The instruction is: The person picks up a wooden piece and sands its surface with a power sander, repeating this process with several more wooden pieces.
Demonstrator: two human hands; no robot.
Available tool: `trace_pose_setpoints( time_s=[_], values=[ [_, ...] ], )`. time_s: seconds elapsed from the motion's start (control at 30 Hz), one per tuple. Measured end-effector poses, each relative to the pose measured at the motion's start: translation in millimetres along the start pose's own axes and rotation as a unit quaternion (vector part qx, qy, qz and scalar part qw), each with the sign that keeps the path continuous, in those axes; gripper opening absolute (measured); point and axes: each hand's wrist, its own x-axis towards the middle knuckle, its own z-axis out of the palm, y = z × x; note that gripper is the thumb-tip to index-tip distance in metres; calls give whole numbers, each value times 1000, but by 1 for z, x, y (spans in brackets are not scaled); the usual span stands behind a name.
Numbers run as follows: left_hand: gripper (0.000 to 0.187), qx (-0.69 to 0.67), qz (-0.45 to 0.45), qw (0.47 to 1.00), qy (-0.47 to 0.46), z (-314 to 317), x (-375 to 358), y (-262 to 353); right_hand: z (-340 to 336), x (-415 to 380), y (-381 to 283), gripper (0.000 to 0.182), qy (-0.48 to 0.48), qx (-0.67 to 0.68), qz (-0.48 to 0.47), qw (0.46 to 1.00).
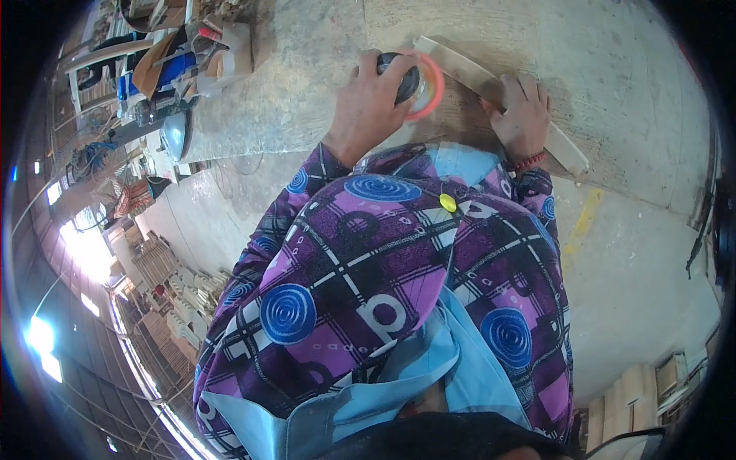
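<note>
At the top of the head view, my left hand (372, 96) is closed round the black top of a round sander (434, 86) with a reddish-pink disc. The disc tilts toward a pale wooden strip (461, 69) and overlaps its near edge. The strip lies slantwise on the worn plywood bench (307, 54), its far end up by the sander and its near end to the right. My right hand (524, 115) grips the middle of the strip, thumb on the near side and fingers over it. A red bead bracelet circles that wrist.
Tools and boards crowd a cluttered stand (165, 65) left of the bench, with a light blue rounded object (175, 136) by the bench edge. Stacked wooden pieces (180, 295) stand farther left. Behind me on the right are wooden panels (625, 399). A yellow line (584, 218) marks the floor.
</note>
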Motion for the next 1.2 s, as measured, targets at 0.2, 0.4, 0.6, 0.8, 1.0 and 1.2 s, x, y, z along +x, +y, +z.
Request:
trace_pose_setpoints(
  time_s=[0.2,0.4,0.6,0.8,1.0,1.2],
  values=[
    [59,-1,-5,1000,18,3,0,-5,-2,-1,0,51,4,7,-5,1000],
    [59,-9,21,1000,21,8,-4,0,0,0,0,51,-2,3,-1,1000],
    [60,-9,-2,1000,17,5,-3,-4,1,0,3,50,-13,8,-1,1000],
    [64,-8,-20,997,74,12,11,-23,2,1,4,52,-19,12,3,1000],
    [62,-1,-51,978,204,-15,22,-51,-9,-5,-1,54,35,35,8,999],
    [59,-22,-31,992,119,12,34,5,-12,-18,17,50,40,6,21,999]
  ],
)
